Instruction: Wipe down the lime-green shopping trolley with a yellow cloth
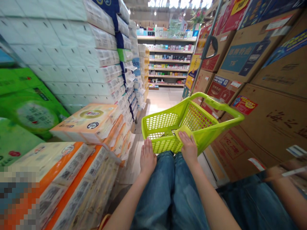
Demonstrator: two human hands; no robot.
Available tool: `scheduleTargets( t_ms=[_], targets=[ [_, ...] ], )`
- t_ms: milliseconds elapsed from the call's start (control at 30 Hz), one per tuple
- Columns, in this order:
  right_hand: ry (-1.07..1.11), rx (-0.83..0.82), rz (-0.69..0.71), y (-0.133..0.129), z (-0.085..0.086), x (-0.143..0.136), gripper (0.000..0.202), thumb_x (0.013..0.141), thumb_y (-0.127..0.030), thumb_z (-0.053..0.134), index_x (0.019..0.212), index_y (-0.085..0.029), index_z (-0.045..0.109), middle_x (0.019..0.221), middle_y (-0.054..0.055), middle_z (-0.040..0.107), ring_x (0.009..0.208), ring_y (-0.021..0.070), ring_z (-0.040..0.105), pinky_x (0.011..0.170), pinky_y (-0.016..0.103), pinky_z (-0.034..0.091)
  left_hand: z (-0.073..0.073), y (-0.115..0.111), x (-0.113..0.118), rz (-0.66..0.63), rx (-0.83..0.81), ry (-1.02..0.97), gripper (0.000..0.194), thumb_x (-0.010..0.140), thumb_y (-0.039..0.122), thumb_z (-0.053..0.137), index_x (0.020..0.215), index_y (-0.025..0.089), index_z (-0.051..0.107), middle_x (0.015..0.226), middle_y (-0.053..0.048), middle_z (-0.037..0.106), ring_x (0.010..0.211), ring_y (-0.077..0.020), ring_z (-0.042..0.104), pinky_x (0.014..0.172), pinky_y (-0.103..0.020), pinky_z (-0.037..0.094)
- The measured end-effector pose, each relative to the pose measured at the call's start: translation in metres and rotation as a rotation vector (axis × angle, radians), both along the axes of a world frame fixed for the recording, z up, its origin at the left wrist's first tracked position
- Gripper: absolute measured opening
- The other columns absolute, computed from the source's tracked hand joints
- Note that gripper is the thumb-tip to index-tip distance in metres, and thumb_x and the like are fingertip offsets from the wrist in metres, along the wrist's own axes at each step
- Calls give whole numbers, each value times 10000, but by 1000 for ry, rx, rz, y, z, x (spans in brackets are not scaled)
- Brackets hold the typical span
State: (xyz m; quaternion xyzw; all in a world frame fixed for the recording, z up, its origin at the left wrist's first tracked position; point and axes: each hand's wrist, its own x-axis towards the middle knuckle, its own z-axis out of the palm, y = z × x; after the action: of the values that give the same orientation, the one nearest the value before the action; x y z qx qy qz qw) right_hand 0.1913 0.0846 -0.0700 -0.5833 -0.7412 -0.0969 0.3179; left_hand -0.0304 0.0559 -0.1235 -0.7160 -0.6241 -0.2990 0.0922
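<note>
A lime-green rolling shopping basket (pixel 168 121) stands in front of my knees, its handle toward the right. My right hand (pixel 188 146) holds a folded yellow cloth (pixel 185 130) against the basket's near rim. The fingers lie over the cloth, and its underside is hidden. My left hand (pixel 148 156) is at the basket's near left corner, with its fingers stretched out along the outside. It holds nothing that I can see.
Stacked tissue packs (pixel 88 118) rise close on the left. Cardboard cartons (pixel 271 118) are piled on the right, beside a metal pole with a grey handle (pixel 210 48). Shelves of small boxes (pixel 169 59) stand at the aisle's far end.
</note>
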Motion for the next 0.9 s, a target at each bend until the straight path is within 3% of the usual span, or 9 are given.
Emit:
scheduleTargets(
  t_ms=[100,167,267,433,567,733,900],
  targets=[
    [29,24,-118,4,2,19,770,697,42,397,1419,-206,494,1428,36,561,1373,186,453,1208,451,226,-1,0,0,-1,-2,-5,908,799,105,497,1561,103,4,1626,-162,200,1506,-265,177,1204,-473,277],
    [38,22,-153,6,0,12,746,705,40,399,1411,-178,502,1430,54,558,1377,207,448,1202,459,236,-1,0,1,-2,-2,-9,913,797,107,510,1560,93,10,1624,-168,202,1507,-266,170,1207,-469,272],
    [60,-9,-124,4,-5,-26,722,721,43,390,1409,-145,505,1438,74,547,1387,223,432,1193,453,254,0,0,2,-3,3,-13,920,799,111,520,1558,87,2,1623,-177,196,1507,-270,171,1207,-471,272],
    [99,-83,86,-6,-12,-107,676,766,45,364,1405,-124,510,1456,78,526,1388,197,428,1195,412,263,-4,2,0,11,7,18,862,842,111,458,1558,94,-23,1618,-180,211,1503,-261,185,1197,-470,291],
    [110,-103,197,-10,-14,-133,631,811,23,370,1403,-144,514,1468,55,515,1400,174,410,1204,391,250,-6,3,-1,47,12,76,785,875,68,362,1562,116,-15,1612,-161,244,1504,-226,182,1199,-449,292],
    [32,-89,277,-8,-10,-102,651,813,25,378,1423,-174,486,1468,46,516,1404,160,403,1199,403,253,1,0,-2,19,-20,66,867,825,112,475,1554,64,9,1611,-192,224,1506,-260,173,1204,-457,278],
    [-8,-64,131,-1,-3,-31,746,730,54,370,1432,-177,472,1465,36,522,1405,168,405,1200,414,247,5,-2,-1,-4,-10,26,895,801,88,491,1558,86,12,1621,-178,203,1502,-264,194,1205,-458,276]
  ],
)
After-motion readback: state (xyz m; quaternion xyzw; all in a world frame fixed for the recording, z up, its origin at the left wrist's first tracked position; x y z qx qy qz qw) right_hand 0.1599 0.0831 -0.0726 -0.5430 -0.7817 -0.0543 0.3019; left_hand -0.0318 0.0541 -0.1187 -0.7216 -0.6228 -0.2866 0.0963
